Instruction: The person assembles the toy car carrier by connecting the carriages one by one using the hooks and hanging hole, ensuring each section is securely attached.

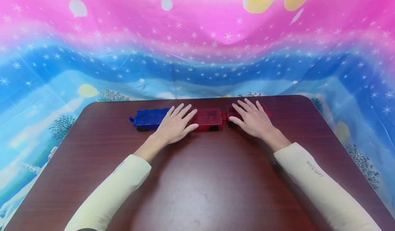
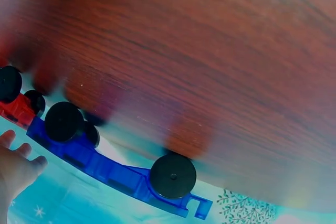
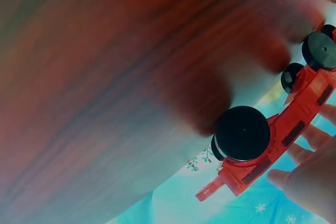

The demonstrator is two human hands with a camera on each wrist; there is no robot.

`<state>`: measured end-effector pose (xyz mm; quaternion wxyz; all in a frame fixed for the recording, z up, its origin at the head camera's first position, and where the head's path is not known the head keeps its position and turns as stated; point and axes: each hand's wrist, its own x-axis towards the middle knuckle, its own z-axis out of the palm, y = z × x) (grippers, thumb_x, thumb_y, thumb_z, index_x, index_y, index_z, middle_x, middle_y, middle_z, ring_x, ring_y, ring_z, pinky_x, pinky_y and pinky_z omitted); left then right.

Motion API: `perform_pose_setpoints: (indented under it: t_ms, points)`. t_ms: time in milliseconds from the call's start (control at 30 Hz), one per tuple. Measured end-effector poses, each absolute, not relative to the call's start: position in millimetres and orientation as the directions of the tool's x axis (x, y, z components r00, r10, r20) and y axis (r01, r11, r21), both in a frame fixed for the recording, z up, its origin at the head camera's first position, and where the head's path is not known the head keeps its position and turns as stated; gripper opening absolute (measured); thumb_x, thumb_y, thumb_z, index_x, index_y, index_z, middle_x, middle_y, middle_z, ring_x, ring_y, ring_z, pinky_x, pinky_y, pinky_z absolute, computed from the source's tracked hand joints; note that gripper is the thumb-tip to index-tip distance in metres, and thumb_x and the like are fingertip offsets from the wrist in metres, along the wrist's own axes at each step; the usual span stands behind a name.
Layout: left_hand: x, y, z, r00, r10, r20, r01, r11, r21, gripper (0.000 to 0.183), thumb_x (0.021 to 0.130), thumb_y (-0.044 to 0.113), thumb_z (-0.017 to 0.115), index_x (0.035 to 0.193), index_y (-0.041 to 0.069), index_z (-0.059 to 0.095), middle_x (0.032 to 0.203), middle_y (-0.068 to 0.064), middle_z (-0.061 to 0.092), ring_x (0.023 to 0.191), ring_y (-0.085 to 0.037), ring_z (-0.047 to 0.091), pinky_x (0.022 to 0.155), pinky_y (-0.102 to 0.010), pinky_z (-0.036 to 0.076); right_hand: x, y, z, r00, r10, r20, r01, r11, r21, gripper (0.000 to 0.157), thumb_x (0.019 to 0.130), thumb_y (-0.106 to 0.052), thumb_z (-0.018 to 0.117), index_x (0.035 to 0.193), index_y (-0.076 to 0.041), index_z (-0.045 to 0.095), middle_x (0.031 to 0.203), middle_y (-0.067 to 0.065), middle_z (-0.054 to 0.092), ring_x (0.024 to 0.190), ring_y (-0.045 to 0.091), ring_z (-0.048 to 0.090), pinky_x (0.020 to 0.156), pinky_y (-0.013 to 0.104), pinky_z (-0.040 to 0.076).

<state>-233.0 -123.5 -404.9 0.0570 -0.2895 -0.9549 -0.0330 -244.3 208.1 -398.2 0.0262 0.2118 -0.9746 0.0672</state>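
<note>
A row of toy train cars stands along the far side of the table, one translucent blue car (image 1: 149,118) at the left and two red ones. My left hand (image 1: 176,124) lies over where the blue car meets the middle red car (image 1: 210,117), fingers straight and spread. Over the right-hand red car (image 1: 232,111) my right hand (image 1: 253,119) is spread flat the same way, covering most of it. Black wheels (image 2: 173,176) and a hook at the end show on the blue car in the left wrist view. The right wrist view has the red car's black wheel (image 3: 243,133).
The dark wood-grain table (image 1: 191,183) has rounded far corners. Behind it and at both sides hangs a pink and blue cloth (image 1: 197,52) with snowflakes, close to the far edge. Pale sleeves (image 1: 114,186) cover both forearms.
</note>
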Motion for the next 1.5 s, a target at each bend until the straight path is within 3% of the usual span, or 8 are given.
perform_pose_setpoints:
  t_ms: [333, 867, 1000, 1500]
  points:
    - [-237.0, -112.4, -407.9, -0.796, 0.599, 0.084, 0.604, 0.795, 0.056, 0.063, 0.107, 0.053, 0.036, 0.162, 0.025, 0.029, 0.167, -0.006, 0.023, 0.155, -0.033, 0.012, 0.123, -0.052, 0.008, -250.0, 209.6, -403.9, -0.899, -0.434, 0.053, -0.437, 0.889, -0.134, 0.077, 0.103, -0.067, 0.033, 0.16, -0.015, 0.033, 0.166, 0.014, 0.025, 0.155, 0.035, 0.01, 0.121, 0.059, 0.002]
    - [-255.9, -96.6, -409.1, -0.703, 0.705, 0.093, 0.711, 0.699, 0.068, 0.06, 0.109, 0.053, 0.032, 0.161, 0.023, 0.033, 0.165, -0.003, 0.029, 0.154, -0.03, 0.018, 0.124, -0.045, 0.006, -259.2, 204.9, -401.5, -0.894, -0.448, 0.019, -0.446, 0.884, -0.139, 0.073, 0.103, -0.063, 0.039, 0.161, -0.018, 0.033, 0.166, 0.012, 0.026, 0.155, 0.034, 0.009, 0.121, 0.059, 0.0]
    - [-259.6, -93.6, -411.5, -0.686, 0.722, 0.088, 0.727, 0.684, 0.059, 0.061, 0.108, 0.054, 0.031, 0.161, 0.023, 0.034, 0.165, -0.004, 0.029, 0.154, -0.03, 0.019, 0.124, -0.048, 0.011, -261.5, 205.8, -403.3, -0.895, -0.447, 0.017, -0.445, 0.887, -0.122, 0.074, 0.103, -0.064, 0.038, 0.161, -0.019, 0.032, 0.166, 0.011, 0.027, 0.155, 0.033, 0.009, 0.121, 0.059, 0.001]
    - [-263.8, -88.7, -414.9, -0.708, 0.705, 0.05, 0.706, 0.708, 0.021, 0.062, 0.107, 0.056, 0.031, 0.162, 0.026, 0.03, 0.168, -0.003, 0.023, 0.154, -0.03, 0.016, 0.123, -0.051, 0.012, -267.5, 209.5, -408.0, -0.887, -0.462, -0.006, -0.459, 0.882, -0.105, 0.084, 0.097, -0.074, 0.037, 0.163, -0.023, 0.027, 0.166, 0.009, 0.026, 0.155, 0.031, 0.009, 0.12, 0.061, -0.003]
